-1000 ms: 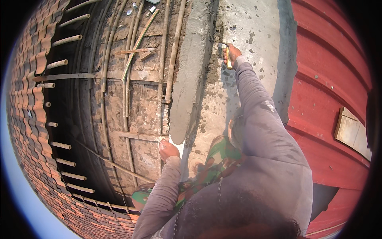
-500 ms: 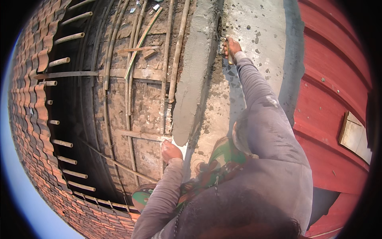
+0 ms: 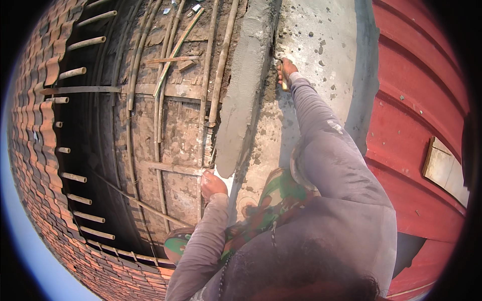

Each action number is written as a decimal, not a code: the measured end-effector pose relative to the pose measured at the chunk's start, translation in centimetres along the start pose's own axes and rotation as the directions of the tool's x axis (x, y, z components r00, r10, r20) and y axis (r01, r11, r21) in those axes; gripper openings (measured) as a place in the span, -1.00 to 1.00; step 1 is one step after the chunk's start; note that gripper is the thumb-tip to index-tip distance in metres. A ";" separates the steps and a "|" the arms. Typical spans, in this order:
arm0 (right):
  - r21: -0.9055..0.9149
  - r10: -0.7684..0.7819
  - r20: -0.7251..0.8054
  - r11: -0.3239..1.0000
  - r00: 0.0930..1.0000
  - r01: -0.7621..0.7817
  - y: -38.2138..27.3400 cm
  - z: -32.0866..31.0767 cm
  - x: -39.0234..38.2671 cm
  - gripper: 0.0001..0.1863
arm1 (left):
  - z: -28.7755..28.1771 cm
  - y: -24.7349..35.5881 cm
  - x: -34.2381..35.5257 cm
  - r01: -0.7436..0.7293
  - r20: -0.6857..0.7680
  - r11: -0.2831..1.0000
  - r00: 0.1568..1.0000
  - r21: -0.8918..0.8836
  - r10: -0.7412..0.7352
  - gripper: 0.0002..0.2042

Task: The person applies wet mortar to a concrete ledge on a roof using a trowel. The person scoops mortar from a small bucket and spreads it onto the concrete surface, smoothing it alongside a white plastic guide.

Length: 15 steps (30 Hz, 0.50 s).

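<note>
My right hand (image 3: 286, 71) is closed round the pale handle of a trowel (image 3: 284, 85), reaching far forward along the groove beside a low wall. The trowel's blade hardly shows against the mortar. Wet grey mortar (image 3: 241, 95) coats the top of this wall in a long smooth band. My left hand (image 3: 214, 186) is closed low at the wall's near end, by a white patch (image 3: 229, 183). Its fingers are mostly turned away, and what they grip is hidden.
Left of the wall, bamboo poles (image 3: 219, 75) and battens lie over a rough brown surface beside a dark gap. Clay roof tiles (image 3: 30, 150) edge the far left. A mortar-spattered concrete strip (image 3: 316, 50) runs along the right, then red metal roofing (image 3: 401, 120) with a tile-like slab (image 3: 444, 168).
My right hand has come slightly nearer along the groove with the trowel. The left hand stays by the wall's end. The whole view has shifted a little.
</note>
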State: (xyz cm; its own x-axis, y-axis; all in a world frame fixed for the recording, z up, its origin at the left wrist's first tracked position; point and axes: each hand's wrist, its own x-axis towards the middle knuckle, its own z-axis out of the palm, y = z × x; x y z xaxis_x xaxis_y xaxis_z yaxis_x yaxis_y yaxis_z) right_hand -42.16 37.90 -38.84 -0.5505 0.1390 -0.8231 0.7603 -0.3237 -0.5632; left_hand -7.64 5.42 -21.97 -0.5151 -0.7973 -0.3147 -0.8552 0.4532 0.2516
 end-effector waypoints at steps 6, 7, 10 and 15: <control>0.054 -0.080 0.108 0.996 0.991 0.074 1.2 0.5 -4.9 -0.50 | 0.3 -1.0 0.5 -0.043 0.002 0.999 0.999 0.027 0.043 -0.45; 0.076 -0.109 0.125 0.992 0.986 0.100 0.1 0.7 -6.2 -0.50 | 0.4 -0.9 0.3 -0.014 0.000 1.000 1.000 0.025 0.014 -0.44; 0.065 -0.175 0.107 0.984 0.979 0.169 0.0 1.5 -10.3 -0.52 | 0.1 -0.7 0.1 0.056 -0.014 0.997 0.998 0.044 -0.055 -0.42; 0.036 -0.179 0.103 0.984 0.978 0.176 3.8 1.9 -16.2 -0.55 | -0.2 -0.4 0.0 0.061 -0.038 0.997 0.997 0.038 -0.060 -0.38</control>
State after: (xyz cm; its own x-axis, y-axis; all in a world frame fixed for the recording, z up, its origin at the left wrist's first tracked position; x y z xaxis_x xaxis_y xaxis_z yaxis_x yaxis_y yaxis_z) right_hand -31.04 32.61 -27.55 -0.7101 0.0974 -0.6974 0.6386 -0.3280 -0.6961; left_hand -7.28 5.17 -21.90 -0.4604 -0.8377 -0.2939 -0.8867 0.4182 0.1971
